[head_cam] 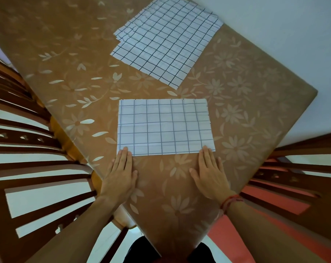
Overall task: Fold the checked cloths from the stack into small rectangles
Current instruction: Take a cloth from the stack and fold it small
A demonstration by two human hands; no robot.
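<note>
Left hand (pixel 121 173) and right hand (pixel 211 173) flat, fingers straight, tips pressing near edge of checked cloth (pixel 165 127) mid-table, likely halved once. More folds due. Stack (pixel 164 40) beyond, waiting.

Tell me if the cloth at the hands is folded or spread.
Likely folded once: the cloth lies flat as a rectangle smaller than the stack; separate layers cannot be told.

home dining room, floral tablecloth (pixel 236 103), carved wooden chairs (pixel 28 137)
</note>
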